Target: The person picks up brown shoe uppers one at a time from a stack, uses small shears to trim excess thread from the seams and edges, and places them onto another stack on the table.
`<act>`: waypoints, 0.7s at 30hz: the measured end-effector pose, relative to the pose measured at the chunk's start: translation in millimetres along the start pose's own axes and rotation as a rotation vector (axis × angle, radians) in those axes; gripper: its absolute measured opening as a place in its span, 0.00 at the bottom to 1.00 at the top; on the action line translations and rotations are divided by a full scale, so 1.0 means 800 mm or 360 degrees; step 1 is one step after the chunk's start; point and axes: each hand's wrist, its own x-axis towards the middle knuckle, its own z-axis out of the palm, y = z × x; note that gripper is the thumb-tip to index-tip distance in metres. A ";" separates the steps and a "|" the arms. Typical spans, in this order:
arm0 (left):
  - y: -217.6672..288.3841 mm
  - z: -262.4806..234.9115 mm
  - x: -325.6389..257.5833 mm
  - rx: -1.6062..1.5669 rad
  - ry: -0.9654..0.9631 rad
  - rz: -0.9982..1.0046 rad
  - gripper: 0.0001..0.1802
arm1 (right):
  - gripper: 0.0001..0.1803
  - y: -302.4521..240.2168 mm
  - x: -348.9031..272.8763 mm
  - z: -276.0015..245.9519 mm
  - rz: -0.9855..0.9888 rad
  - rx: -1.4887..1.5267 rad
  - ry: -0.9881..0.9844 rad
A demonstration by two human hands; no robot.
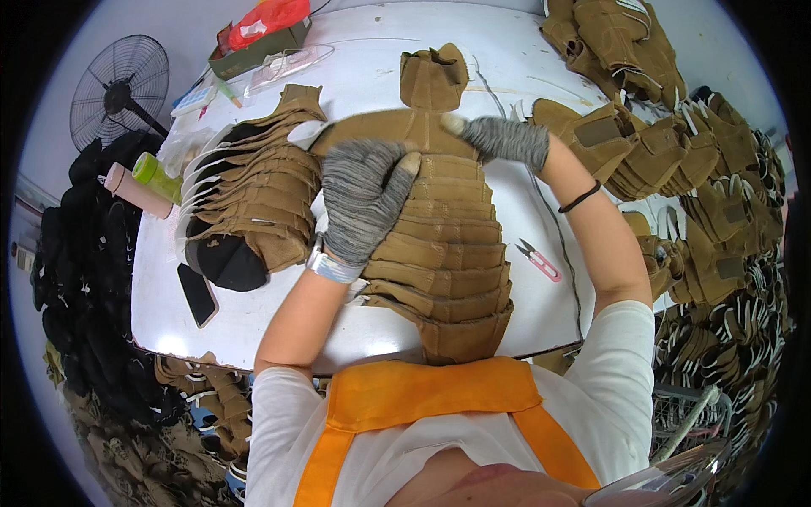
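Grey knitted gloves cover both my hands, with the thumb tips bare. My left hand (363, 198) rests at the left side of a long overlapping row of brown suede pieces (443, 232), fingers curled and thumb on the suede. At the far end of that row my right hand (505, 142) is closed on the edge of a curved brown suede piece (384, 127), its thumb on top and its fingers partly hidden. Beyond it stands another brown suede piece (432, 78). Pink-handled thread snips (541, 262) lie right of the row.
Left of the row is a stack of stitched brown pieces (270, 182) with white and black linings. A phone (198, 295), a pink bottle (138, 191) and a green cup (156, 177) lie near it. More brown pieces (591, 139) are piled right. A fan (118, 97) stands far left.
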 end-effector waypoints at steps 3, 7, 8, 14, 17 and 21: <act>-0.012 -0.003 0.040 0.0439 0.0001 0.0102 0.23 | 0.59 -0.008 -0.024 0.004 -0.0018 0.0139 -0.0144; -0.042 0.015 0.077 0.0244 -0.0959 -0.0391 0.27 | 0.58 0.014 -0.036 -0.004 -0.0028 0.0216 -0.0030; -0.038 0.015 0.080 0.0122 -0.1276 -0.0629 0.27 | 0.57 0.014 -0.044 -0.005 -0.0019 0.0126 0.0041; -0.053 0.030 0.070 -0.0097 -0.1253 -0.0024 0.25 | 0.53 0.030 -0.061 -0.005 -0.0224 0.0411 0.0338; -0.026 0.024 0.083 -0.0256 -0.1421 -0.0586 0.23 | 0.47 0.060 -0.055 0.009 -0.0189 0.0629 0.0267; -0.013 0.013 0.056 -0.0206 -0.1049 -0.0304 0.28 | 0.42 0.042 -0.067 0.026 -0.0198 0.0693 0.0298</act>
